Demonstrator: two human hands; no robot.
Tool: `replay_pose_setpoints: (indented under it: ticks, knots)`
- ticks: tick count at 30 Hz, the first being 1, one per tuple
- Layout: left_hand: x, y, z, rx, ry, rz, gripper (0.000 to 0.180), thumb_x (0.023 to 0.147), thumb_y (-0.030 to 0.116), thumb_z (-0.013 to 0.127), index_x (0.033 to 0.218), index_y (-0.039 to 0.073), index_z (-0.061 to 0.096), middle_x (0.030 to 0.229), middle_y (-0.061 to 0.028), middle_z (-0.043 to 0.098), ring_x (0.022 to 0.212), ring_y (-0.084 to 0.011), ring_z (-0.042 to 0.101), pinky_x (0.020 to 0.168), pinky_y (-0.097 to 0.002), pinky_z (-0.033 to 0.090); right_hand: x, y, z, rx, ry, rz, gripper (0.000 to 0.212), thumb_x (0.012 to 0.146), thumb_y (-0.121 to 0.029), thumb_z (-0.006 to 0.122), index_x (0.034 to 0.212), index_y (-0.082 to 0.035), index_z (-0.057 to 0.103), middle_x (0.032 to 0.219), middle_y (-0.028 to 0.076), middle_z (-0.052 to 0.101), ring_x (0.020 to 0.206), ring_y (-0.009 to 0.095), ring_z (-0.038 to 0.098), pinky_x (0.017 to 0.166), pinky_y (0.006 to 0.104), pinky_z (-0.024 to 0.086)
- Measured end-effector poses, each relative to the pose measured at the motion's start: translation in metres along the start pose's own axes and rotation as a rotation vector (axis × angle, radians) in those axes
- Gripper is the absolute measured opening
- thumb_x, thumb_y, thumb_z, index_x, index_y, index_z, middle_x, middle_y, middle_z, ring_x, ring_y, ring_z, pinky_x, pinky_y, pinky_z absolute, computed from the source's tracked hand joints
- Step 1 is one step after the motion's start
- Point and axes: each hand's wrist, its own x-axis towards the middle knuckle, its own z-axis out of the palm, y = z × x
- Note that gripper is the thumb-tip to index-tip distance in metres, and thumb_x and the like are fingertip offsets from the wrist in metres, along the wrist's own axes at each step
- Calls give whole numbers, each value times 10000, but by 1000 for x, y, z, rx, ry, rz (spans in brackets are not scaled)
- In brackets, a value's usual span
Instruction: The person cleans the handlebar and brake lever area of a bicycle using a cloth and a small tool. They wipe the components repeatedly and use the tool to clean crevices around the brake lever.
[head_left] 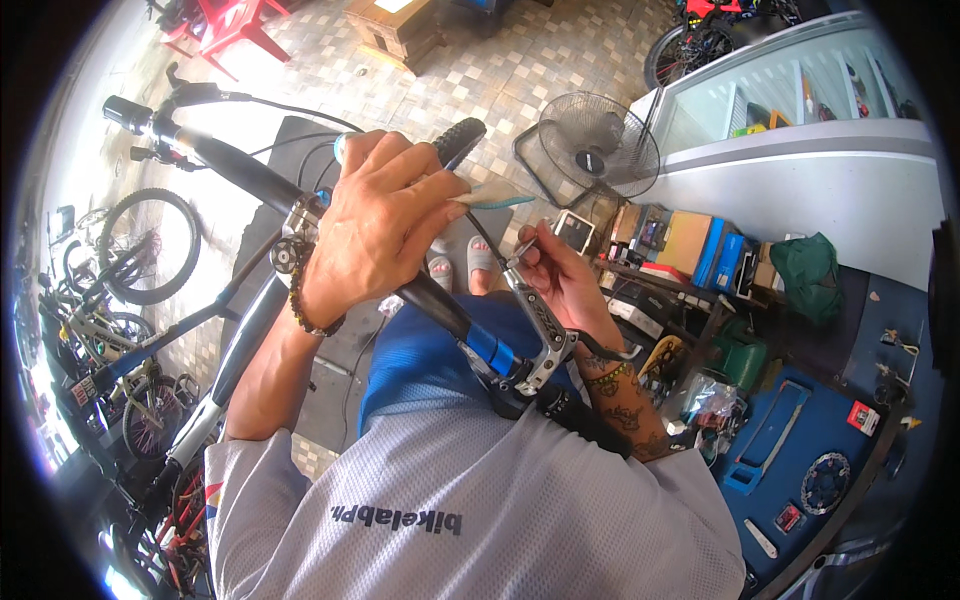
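Note:
A bicycle handlebar [435, 305] crosses in front of me from upper left to lower right. Above its middle, my left hand [375, 215] is closed, with a pale rag [497, 197] edged in teal poking out beside the fingers. My right hand [565, 270] is at the hose end of the brake lever [543, 325], thumb and fingertips pinched around a small shiny piece that is too small to name. A black brake hose [482, 232] runs from that end up toward the left hand. Beyond the hands, part of the front tyre [462, 140] shows.
To the right, a blue bench [800, 500] holds a hacksaw frame [765, 440], a chainring and small parts. Boxes [690, 245] crowd the shelf beyond, near a floor fan [598, 150]. Several bicycles [150, 245] stand at left; a red chair [240, 35] is at far left.

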Motion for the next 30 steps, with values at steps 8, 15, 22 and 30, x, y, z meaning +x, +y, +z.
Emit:
replay_pose_setpoints:
  ticks: [8,15,22,30]
  knots:
    - [-2,-1,2,-10,25,16,199,1028,232,723,1133,71,773,980,-77,603,1006,-282,573,1015,-451,388,-2,0,20,-66,50,40,372,1206,-376,555,1269,-33,685,960,55,761,700,107,592,748,319,586]
    - [-1,-2,3,-2,77,42,196,950,181,802,1124,91,786,996,-48,645,958,-280,583,942,-442,416,-12,-33,50,-459,160,-144,373,1182,-352,617,1213,4,724,923,48,743,699,111,594,677,281,508]
    - [-1,-3,3,-24,97,53,193,942,180,802,1117,100,786,1006,-49,649,972,-277,592,955,-439,420,-4,-31,30,-288,173,-35,326,1193,-316,597,1220,-14,718,912,10,720,721,90,581,688,248,471]
    - [-4,-4,4,-17,85,28,188,963,210,789,1120,107,788,1000,-48,644,999,-274,591,968,-440,406,3,-7,18,88,-7,231,277,1200,-335,583,1241,-83,689,908,-54,679,733,52,567,699,226,485]
